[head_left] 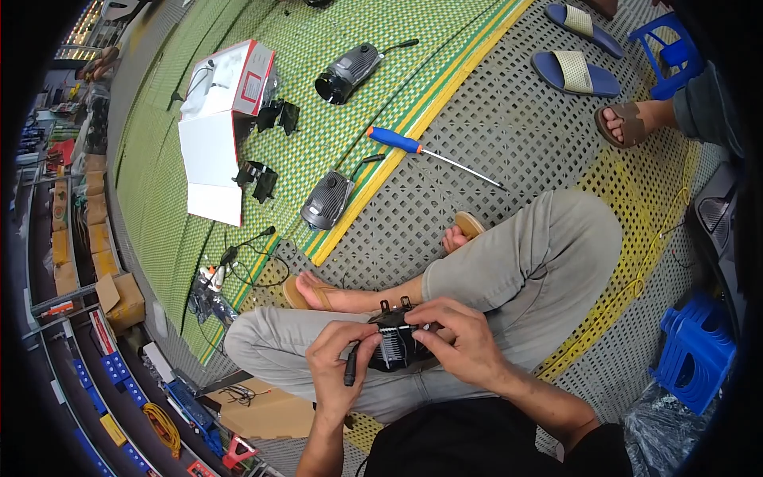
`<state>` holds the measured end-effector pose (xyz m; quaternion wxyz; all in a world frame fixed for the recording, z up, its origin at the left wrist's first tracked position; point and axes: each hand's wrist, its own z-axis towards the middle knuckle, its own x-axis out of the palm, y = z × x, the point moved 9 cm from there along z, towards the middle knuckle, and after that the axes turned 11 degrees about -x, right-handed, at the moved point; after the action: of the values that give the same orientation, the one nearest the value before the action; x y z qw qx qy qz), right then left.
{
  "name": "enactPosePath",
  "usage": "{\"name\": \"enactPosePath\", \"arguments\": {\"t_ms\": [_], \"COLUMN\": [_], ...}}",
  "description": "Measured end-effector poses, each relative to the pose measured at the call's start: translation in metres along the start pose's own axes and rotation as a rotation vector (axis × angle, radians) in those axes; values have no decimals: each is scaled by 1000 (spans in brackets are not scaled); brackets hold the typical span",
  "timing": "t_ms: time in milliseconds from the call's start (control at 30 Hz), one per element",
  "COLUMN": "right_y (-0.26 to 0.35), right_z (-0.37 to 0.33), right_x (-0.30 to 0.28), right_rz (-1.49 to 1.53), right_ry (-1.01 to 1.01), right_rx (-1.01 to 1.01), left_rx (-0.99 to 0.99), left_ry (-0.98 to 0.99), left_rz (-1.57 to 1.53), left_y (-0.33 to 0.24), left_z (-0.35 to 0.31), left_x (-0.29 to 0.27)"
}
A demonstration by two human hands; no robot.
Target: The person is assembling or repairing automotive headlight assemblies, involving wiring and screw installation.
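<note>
Above my lap I hold a black finned lamp module between both hands. My left hand grips its left side, thumb and fingers closed at the upper edge. A short black cable end hangs by the left fingers. My right hand pinches the upper right edge; whatever small part may sit between those fingertips is too small to make out. Two metal tabs stick up at the far end of the module. Similar finned lamp modules lie beyond, one near and one farther off.
A blue-and-orange screwdriver lies across the mat edge. Black brackets sit beside an opened white-and-red box on the green woven mat. Shelving lines the left; blue plastic stools stand right. Another person's sandalled foot is at upper right.
</note>
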<state>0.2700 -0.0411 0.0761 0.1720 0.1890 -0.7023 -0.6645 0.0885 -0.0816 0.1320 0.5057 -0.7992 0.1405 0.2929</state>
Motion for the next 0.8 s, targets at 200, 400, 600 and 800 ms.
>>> {"name": "enactPosePath", "arguments": {"t_ms": [200,400,600,800], "right_y": [9,-12,6,19], "right_z": [-3,-12,-13,-18], "right_x": [-4,6,3,7], "right_rz": [5,-18,-113,-17], "right_ry": [-20,-79,-111,-176], "right_rx": [-13,123,1,-79], "left_rx": [24,111,258,180], "left_ry": [12,58,197,303], "left_rz": [-7,228,217,270], "left_y": [-13,-10,-40,-49], "left_z": [1,-9,-22,-15], "left_x": [2,-1,-10,-16]}}
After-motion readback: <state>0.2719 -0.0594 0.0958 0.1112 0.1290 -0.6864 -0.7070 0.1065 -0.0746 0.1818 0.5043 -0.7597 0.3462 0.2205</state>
